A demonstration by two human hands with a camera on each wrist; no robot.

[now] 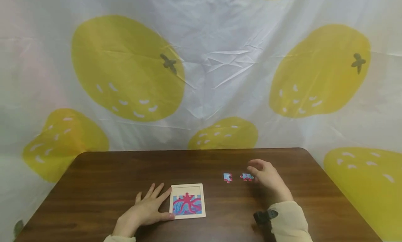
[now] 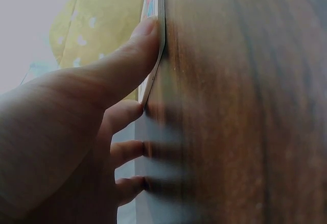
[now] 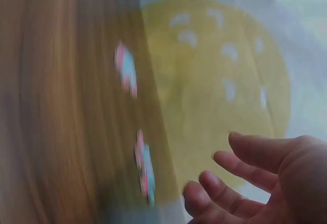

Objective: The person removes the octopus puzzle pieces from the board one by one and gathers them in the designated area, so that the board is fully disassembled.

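Note:
A square puzzle tray with a pale frame lies on the table; its lower part shows a pink octopus on blue, and the strip above is bare. Spread out on the tray's left side, my left hand touches its lower left corner with the thumb and its upper left edge with the index finger. Two loose blue-and-pink jigsaw pieces, a left piece and a right piece, lie right of the tray. My right hand hovers beside the right piece, fingers loosely bent, with nothing between them in the right wrist view.
The brown wooden table carries the tray and pieces. Behind its far edge hangs a white cloth printed with large yellow fruit. A dark wrist strap sits by the right sleeve.

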